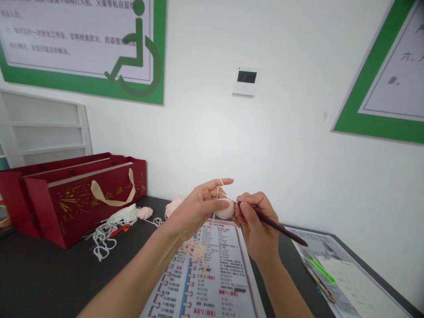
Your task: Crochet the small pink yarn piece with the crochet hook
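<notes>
My left hand (207, 203) pinches a small, pale pink crocheted piece (225, 209) between thumb and fingers. Its index finger is stretched out, with a strand of pale yarn (217, 191) looped round it and running down to the piece. In my right hand (260, 221) is a crochet hook (281, 229) with a dark brown handle, held like a pen. The hook's thin metal tip reaches the yarn at the top edge of the piece. Below the hands, loose pink yarn (195, 251) lies on a printed pattern sheet (228, 265) with rows of text.
Dark red paper bags (82, 198) stand at the left on the black table (66, 282). Beside them lie white yarn (106, 229), a small pink ball (145, 213) and a larger pink ball (174, 206). Papers (354, 278) with a bright green tool (319, 269) are at right. A white wall rises behind.
</notes>
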The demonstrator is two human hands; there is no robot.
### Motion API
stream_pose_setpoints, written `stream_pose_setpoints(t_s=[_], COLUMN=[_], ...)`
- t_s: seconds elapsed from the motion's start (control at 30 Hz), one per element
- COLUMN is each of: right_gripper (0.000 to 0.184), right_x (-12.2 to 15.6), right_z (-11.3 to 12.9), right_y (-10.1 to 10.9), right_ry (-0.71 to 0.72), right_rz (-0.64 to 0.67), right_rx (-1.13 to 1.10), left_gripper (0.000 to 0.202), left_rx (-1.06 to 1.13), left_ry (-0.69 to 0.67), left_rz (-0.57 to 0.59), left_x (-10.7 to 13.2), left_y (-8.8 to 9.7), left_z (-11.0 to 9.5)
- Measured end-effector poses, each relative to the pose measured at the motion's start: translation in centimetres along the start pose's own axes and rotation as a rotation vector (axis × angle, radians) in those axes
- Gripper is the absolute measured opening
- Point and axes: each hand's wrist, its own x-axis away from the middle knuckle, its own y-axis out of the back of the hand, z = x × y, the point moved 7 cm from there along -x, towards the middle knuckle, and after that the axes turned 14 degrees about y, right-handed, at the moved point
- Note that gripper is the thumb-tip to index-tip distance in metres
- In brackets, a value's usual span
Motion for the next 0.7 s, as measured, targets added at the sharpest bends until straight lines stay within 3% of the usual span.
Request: stream_pose_setpoints(t_s=[0.1,0.37,0.7], right_gripper=[0.014,0.017,0.015], right_x=[-0.2,-0.2,-1.1], right_z=[-0.6,-1.1,-0.4], right_y=[0.0,-0.3,1.2], right_ry=[-0.152,-0.36,-0.416], right_rz=[-0.064,-0.113,-0.064], right_rx=[-0.192,-0.374,-0.256], left_gripper=[0.049,0.049,0.045], left_rx=[-0.003,-0.004,-0.21], left_ry=[0.001,0.031,-0.128], left_rz=[0.001,0.068,-0.027], left_x=[-0.1,-0.3,0.2], left_y=[0.1,0.0,0.1], left_z=[0.1,0.2,-0.8])
